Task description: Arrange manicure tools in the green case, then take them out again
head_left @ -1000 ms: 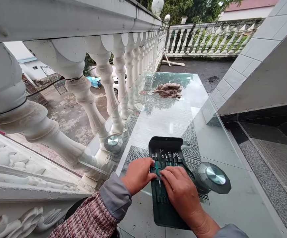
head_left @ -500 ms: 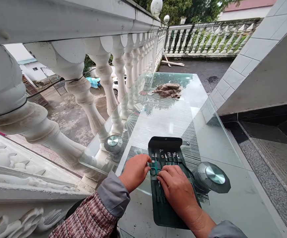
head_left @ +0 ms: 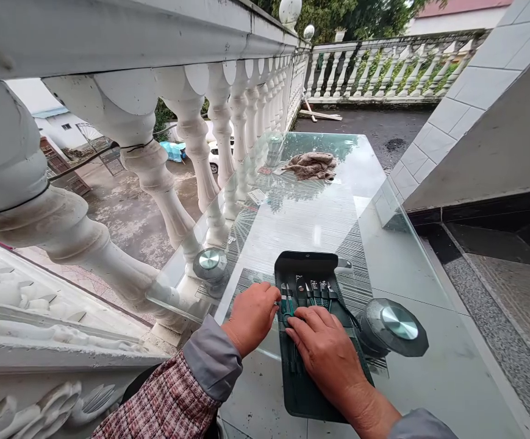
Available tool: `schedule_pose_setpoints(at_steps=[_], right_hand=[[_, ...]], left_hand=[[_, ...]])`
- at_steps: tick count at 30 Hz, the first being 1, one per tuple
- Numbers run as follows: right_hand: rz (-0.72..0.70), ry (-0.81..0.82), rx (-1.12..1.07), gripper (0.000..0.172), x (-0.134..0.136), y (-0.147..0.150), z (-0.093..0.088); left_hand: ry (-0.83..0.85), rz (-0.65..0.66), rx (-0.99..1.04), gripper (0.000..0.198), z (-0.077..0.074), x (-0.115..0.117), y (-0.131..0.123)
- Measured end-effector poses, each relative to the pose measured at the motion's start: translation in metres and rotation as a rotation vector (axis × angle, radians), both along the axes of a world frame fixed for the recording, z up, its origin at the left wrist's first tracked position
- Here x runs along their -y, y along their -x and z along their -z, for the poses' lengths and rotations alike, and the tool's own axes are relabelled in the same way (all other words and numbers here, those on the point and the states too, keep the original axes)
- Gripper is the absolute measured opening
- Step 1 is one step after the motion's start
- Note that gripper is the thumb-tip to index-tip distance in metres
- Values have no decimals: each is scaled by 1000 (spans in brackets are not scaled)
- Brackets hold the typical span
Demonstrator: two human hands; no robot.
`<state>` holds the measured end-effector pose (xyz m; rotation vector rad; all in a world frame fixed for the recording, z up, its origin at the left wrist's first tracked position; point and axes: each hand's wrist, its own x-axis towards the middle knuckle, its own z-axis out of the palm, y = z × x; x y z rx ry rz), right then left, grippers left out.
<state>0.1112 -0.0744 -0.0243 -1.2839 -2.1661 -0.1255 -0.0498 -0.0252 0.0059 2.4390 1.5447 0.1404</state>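
Observation:
A dark green manicure kit case lies open on the glass table, with several small metal tools held in a row across its middle. My left hand rests curled at the case's left edge, its fingertips against the green-handled scissors. My right hand lies flat on the case's lower half, fingers stretched over the tools and pressing near the scissors' handles. Nothing is lifted off the case.
A brown rag lies at the table's far end. Round metal table fittings sit at the near left and near right. A white balustrade runs along the left, a tiled wall on the right.
My left hand drew back a little from the scissors to the case's left edge. My right hand slid left and up across the case toward the scissors.

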Motion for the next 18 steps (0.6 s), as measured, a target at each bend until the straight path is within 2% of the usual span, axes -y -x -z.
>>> schedule_pose_setpoints(at_steps=[18], right_hand=[[22, 51, 27, 24, 3, 3, 2]], left_hand=[[7, -3, 4, 6, 1, 0, 0]])
